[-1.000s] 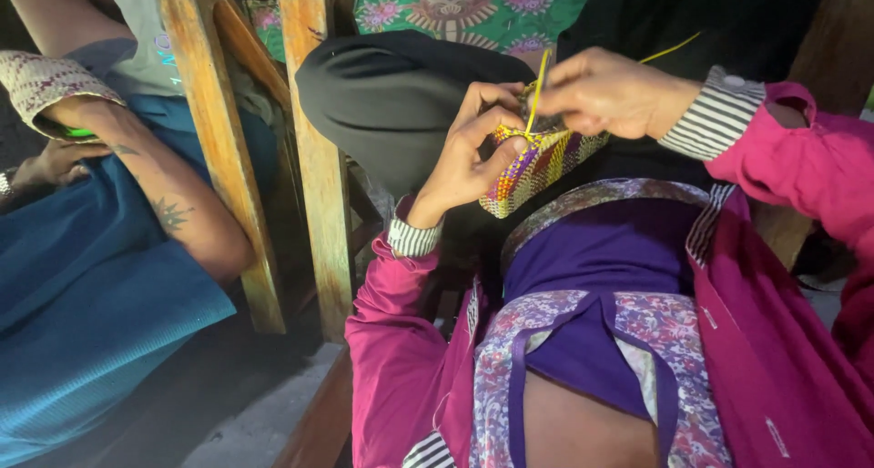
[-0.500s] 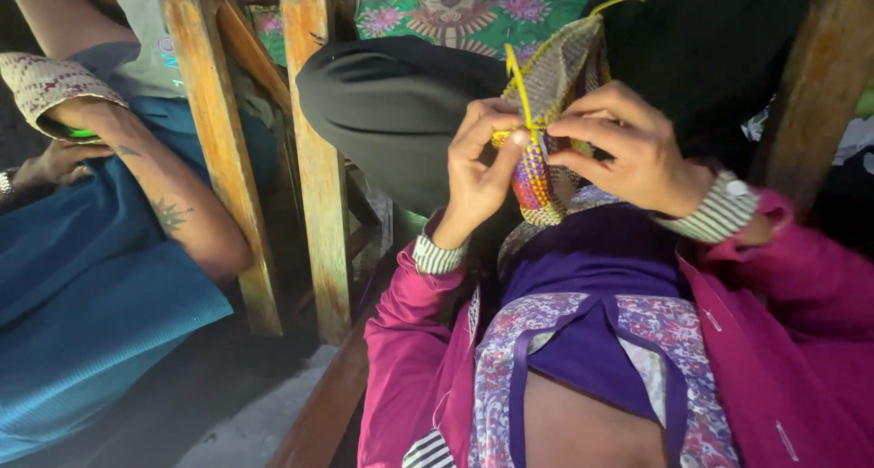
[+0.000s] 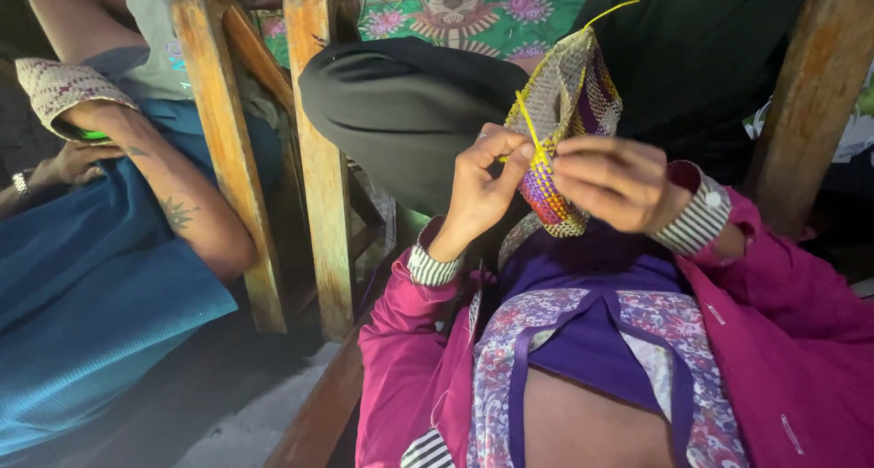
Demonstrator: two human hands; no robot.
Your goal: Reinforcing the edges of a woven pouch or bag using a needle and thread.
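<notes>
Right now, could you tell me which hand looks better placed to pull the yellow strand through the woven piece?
Probably the left hand: its fingers already pinch the yellow strand at the edge of the woven piece. The right hand is wrapped across the piece's lower part, steadying it.

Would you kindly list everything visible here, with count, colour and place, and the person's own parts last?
woven piece: one, tan with purple and multicoloured bands, upright between both hands.
yellow strand: one, yellow, pinched at the weave.
wooden chair arms: two, brown, left of centre.
other person's arm: one, tattooed, resting on blue cloth, far left.
floral cloth: one, green, top.
pink jacket: one, worn by the person.
left hand: one, pinching the strand.
right hand: one, gripping the weave.
</notes>
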